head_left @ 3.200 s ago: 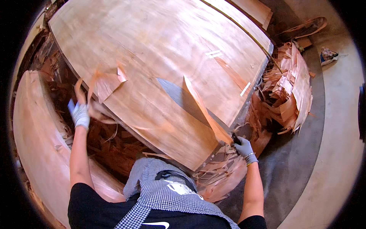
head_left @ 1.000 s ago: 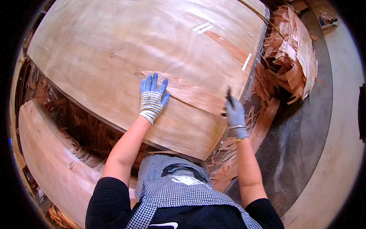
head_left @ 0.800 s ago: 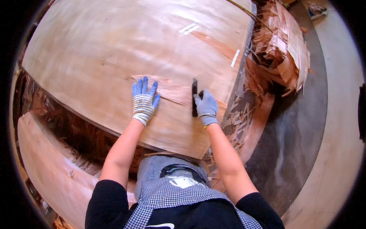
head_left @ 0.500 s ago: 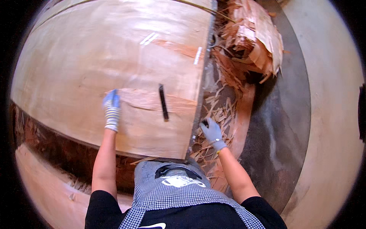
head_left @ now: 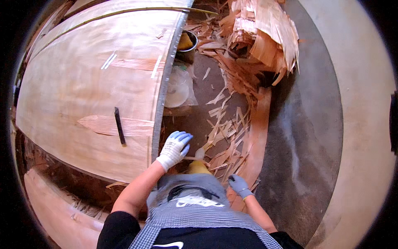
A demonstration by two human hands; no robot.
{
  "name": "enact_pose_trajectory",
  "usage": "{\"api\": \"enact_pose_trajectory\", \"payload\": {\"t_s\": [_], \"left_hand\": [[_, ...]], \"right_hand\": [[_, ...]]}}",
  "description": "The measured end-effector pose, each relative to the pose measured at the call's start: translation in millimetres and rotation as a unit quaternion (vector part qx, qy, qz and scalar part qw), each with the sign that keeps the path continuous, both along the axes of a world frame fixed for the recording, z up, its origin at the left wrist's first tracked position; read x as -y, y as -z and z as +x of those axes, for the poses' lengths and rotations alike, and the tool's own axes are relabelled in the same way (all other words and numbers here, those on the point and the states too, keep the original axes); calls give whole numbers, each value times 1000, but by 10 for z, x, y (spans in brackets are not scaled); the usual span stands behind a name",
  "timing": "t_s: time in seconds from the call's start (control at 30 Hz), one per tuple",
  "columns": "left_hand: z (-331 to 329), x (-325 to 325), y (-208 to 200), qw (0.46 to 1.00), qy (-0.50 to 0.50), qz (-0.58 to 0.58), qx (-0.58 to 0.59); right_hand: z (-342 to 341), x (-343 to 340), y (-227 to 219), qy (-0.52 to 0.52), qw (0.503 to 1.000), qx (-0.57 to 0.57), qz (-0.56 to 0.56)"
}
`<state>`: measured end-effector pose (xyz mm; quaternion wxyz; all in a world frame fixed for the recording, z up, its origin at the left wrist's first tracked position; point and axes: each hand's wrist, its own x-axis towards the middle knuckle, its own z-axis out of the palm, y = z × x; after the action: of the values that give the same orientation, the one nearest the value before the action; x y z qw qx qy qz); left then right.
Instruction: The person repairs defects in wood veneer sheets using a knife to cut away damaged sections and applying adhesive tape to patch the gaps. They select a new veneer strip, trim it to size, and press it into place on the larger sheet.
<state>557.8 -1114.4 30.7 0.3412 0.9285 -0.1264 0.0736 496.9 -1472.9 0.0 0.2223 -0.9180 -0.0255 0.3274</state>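
Note:
My left hand [head_left: 174, 148], in a white glove with blue fingertips, is just past the right edge of a wide, pale veneer sheet [head_left: 83, 91]. Its fingers stretch out and hold nothing. Lower right, my right hand [head_left: 240, 185] in a grey glove is curled closed beside thin veneer offcuts [head_left: 226, 139]; anything inside it is hidden. A black bar [head_left: 120, 126] lies across a reddish, pointed veneer strip [head_left: 97, 123] on the sheet. Short white tape strips [head_left: 108, 60] sit farther up.
A big bundle of torn reddish veneer [head_left: 265, 37] stands at the far right. Under the table's edge are a metal pot [head_left: 188, 41] and a clear plastic bag [head_left: 179, 89]. A thin long stick [head_left: 112, 15] crosses the sheet's far side.
My view has shifted right, so the sheet sits farther left. My left hand has left the sheet's surface for its right edge. My right hand has dropped lower, toward my body.

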Motion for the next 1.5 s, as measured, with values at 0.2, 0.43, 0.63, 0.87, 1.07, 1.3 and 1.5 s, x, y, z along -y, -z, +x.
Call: {"api": "enact_pose_trajectory", "payload": {"t_s": [0.2, 0.43, 0.63, 0.87, 1.07, 1.3, 1.5], "left_hand": [[958, 166, 425, 974, -220, 49, -15], [1956, -305, 1072, 904, -337, 229, -130], [2332, -177, 924, 912, -338, 230, 30], [2100, 866, -284, 997, -62, -30, -45], [2758, 380, -967, 737, -269, -587, -200], [2772, -413, -2167, 688, -222, -680, 120], [2733, -10, -2285, 901, -95, -419, -58]], "right_hand": [[113, 1094, 185, 76, 997, -1, -22], [1160, 897, 107, -14, 999, 24, -18], [1923, 352, -16, -65, 996, 5, 59], [3084, -611, -616, -92, 979, 58, 174], [3924, -1546, -1156, -4, 921, -159, 355], [4635, -2368, -1821, -158, 850, -206, 458], [4937, -3079, -2370, -195, 675, -479, 527]]}}
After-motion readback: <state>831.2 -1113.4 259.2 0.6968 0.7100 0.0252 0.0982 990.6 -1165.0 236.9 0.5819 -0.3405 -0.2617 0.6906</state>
